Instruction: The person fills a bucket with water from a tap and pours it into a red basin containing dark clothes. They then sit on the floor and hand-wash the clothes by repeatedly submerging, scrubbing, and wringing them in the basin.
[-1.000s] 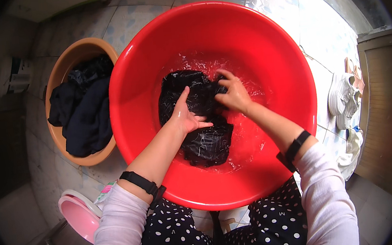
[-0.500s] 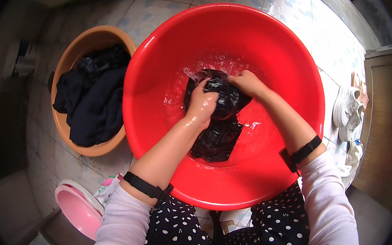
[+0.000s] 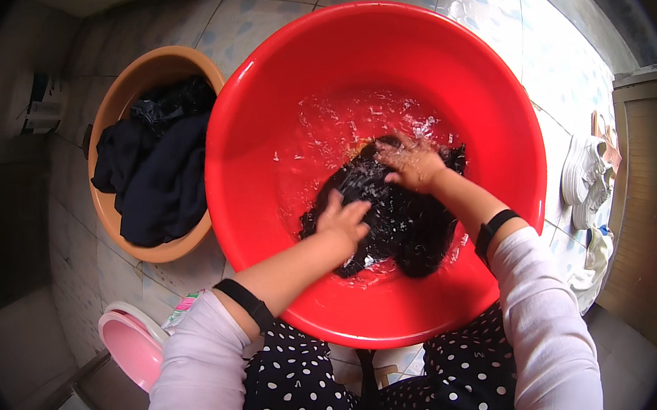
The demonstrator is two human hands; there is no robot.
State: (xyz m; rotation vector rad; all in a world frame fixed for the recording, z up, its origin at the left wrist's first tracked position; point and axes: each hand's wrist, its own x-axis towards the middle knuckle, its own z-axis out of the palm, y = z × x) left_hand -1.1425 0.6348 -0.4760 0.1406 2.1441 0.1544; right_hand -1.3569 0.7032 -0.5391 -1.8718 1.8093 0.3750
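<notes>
A large red plastic basin [image 3: 273, 283] stands in front of me with shallow, splashing water in it. Spread out in that water lies a soaked black cloth garment [image 3: 420, 235]; its exact kind cannot be made out. My left hand [image 3: 342, 223] rests at the garment's left side, fingers apart. Over its upper right part is my right hand [image 3: 414, 165], fingers spread and wet, somewhat blurred. Neither hand grips the cloth.
An orange basin [image 3: 118, 219] with dark clothes [image 3: 162, 182] touches the red one on the left. Pink basins [image 3: 131, 350] lean at the lower left. White shoes [image 3: 585, 170] stand by a door at the right. Pale tiles [image 3: 252, 9] cover the floor.
Both hands have let go of the bunched garment, which now lies spread wider and further right in the water. The right hand has come down and opened; the left has moved lower.
</notes>
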